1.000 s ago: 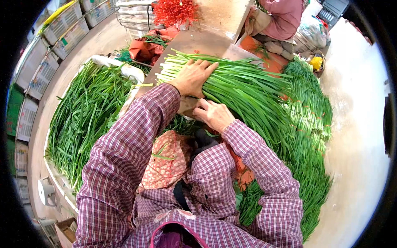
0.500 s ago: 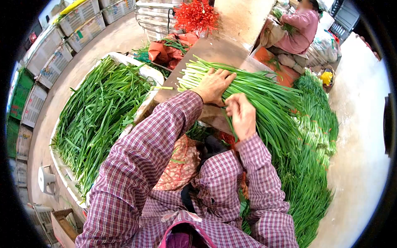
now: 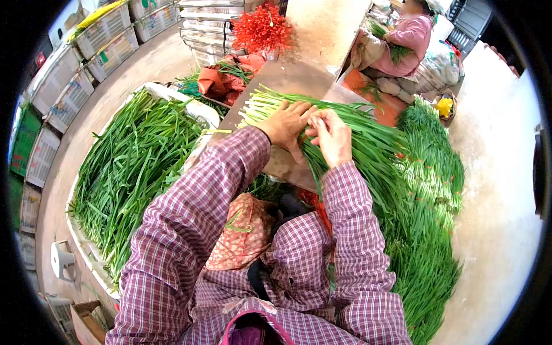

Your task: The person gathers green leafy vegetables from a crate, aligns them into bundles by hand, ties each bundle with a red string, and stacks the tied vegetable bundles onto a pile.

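A thick bunch of garlic chives (image 3: 368,135) lies across the brown board (image 3: 282,75), its pale stalk ends to the left and its green leaves to the right. My left hand (image 3: 287,123) is wrapped over the stalks, fingers across the top and thumb on the near side. Right against its fingertips, my right hand (image 3: 332,135) is closed in a pinch over the same bunch. Whatever those pinched fingers hold is hidden. A few leaves hang down below my right hand at the board's near edge.
Loose green leaves fill a white crate (image 3: 80,236) on the left. Tied chive bunches (image 3: 428,230) are piled on the right. A cluster of red ties (image 3: 261,29) sits beyond the board. Another person (image 3: 405,43) sits at the far right, holding greens. A white stool (image 3: 60,259) stands lower left.
My right hand has moved up and left, from below the bunch to meet my left hand's fingertips. My left hand stays on the stalks. The whole view has shifted slightly.
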### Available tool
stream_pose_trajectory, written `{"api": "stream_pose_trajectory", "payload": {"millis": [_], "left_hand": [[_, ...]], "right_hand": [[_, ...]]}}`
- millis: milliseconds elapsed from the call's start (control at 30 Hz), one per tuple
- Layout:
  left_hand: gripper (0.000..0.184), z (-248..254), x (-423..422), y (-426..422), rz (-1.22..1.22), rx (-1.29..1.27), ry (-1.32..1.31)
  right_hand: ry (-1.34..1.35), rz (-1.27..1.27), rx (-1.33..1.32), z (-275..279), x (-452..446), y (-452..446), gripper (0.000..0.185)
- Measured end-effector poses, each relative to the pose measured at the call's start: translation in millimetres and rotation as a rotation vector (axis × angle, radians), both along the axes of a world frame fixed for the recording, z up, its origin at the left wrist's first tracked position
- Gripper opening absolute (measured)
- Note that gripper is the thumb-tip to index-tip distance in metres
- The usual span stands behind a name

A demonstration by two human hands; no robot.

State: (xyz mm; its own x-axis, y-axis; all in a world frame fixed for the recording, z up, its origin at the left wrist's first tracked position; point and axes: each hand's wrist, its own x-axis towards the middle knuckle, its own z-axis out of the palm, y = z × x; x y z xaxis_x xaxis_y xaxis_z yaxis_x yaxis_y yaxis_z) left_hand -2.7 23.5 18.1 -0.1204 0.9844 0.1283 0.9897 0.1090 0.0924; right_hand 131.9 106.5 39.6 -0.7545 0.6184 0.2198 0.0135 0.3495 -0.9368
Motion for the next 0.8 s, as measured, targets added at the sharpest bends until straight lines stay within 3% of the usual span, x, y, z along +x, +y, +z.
{"api": "stream_pose_trajectory", "payload": {"millis": [33,133,167,267,367,467,667,800], "left_hand": [[0.118,-2,7,0,0.050,0.025,0.033],[0.123,-30,4,7,0.126,0.160,0.114],[0.115,-25,9,5,0.154,0.154,0.039],[0.110,-31,6,4,0.148,0.265,0.014],[0.108,-28,9,2,0.135,0.299,-0.014],[0.110,-30,10,0,0.125,0.334,-0.030],[0.100,-30,8,2,0.146,0.315,-0.023],[0.093,-35,8,6,0.159,0.343,0.007]], "right_hand": [[-0.015,0.016,0.041,3,-6,-2,0.008],[-0.140,0.061,0.086,5,-21,3,0.009],[-0.140,0.060,0.087,3,-23,7,0.009],[-0.186,0.109,-0.039,1,-19,15,0.016],[-0.079,0.008,-0.045,-3,6,19,0.034],[-0.050,-0.101,0.039,-13,24,12,0.029],[0.028,-0.055,0.501,-23,5,-3,0.018],[-0.015,-0.119,0.633,-18,0,-8,0.015]]}}
